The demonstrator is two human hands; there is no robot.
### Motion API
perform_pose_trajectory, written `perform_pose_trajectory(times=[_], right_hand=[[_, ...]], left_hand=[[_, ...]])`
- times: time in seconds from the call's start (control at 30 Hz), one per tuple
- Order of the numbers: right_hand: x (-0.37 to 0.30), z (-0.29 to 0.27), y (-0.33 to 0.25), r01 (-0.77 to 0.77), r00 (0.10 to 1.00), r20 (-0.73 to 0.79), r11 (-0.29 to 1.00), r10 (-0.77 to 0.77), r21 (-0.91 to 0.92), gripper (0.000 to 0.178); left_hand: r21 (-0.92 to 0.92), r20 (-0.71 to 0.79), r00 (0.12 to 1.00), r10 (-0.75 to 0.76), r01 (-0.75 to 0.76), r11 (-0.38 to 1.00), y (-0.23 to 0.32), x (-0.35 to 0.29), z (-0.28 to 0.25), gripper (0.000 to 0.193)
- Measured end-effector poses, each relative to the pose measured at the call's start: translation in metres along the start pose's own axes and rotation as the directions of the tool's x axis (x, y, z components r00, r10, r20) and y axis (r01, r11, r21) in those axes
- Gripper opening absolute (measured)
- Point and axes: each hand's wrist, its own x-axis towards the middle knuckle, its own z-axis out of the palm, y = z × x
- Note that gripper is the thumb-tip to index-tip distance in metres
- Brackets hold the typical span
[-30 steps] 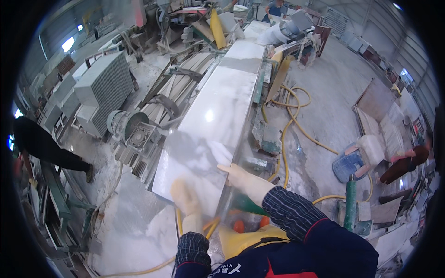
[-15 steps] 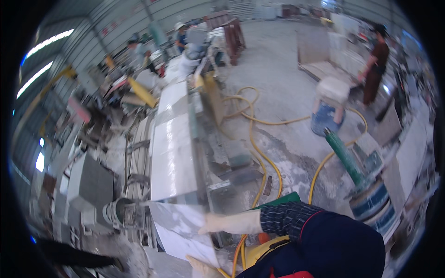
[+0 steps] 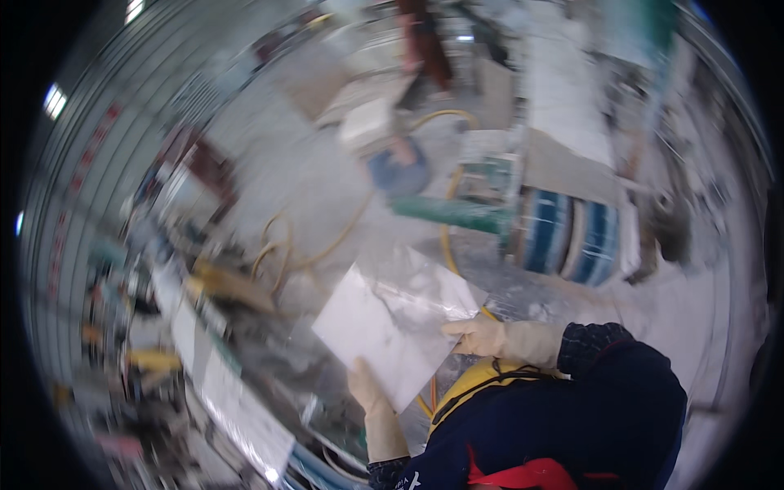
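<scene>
A flat white marble slab (image 3: 384, 318) with grey veining is held up in front of me, tilted, between both gloved hands. My left hand (image 3: 369, 390), in a cream glove, is closed on its near left edge. At the right edge my right hand (image 3: 483, 335) grips the slab, its fingers partly over the top face. The undersides of both grips are hidden by the slab. A yellow apron (image 3: 482, 388) covers my front just below the slab.
A long bench topped with white slabs (image 3: 233, 400) runs along the left. Ahead, a yellow hose (image 3: 327, 249) lies curled on the floor. A green cylinder (image 3: 449, 214), blue-banded drums (image 3: 549, 235) and a blue stool (image 3: 398, 170) bearing a pale block stand beyond. A person (image 3: 426, 45) is farther off.
The marble slab has come off the end of the bench and is now held in both hands. My view and body have turned right, toward the green cylinder and drums.
</scene>
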Motion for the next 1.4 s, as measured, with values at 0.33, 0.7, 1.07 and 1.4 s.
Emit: perform_pose_trajectory(times=[0.33,0.7,1.07,1.4], right_hand=[[-0.234,0.003,-0.043,0.112,0.594,-0.752,0.955,-0.287,-0.276,0.035],[-0.243,-0.03,-0.037,0.335,0.48,-0.872,0.939,-0.098,0.079,0.046],[-0.229,-0.053,-0.054,0.565,0.658,-0.753,0.659,0.003,0.496,0.052],[-0.226,-0.072,-0.059,0.502,0.862,-0.49,0.342,-0.126,0.794,0.067]], left_hand=[[0.207,0.778,0.609,-0.154,-0.016,0.978,0.037,-0.035,0.285,0.049],[0.373,0.815,0.445,-0.372,0.09,0.924,0.011,-0.039,0.351,0.05],[0.5,0.786,0.477,-0.393,-0.117,0.858,-0.002,-0.039,0.336,0.057],[0.417,0.781,0.479,-0.4,0.076,0.906,0.03,-0.05,0.358,0.053]])
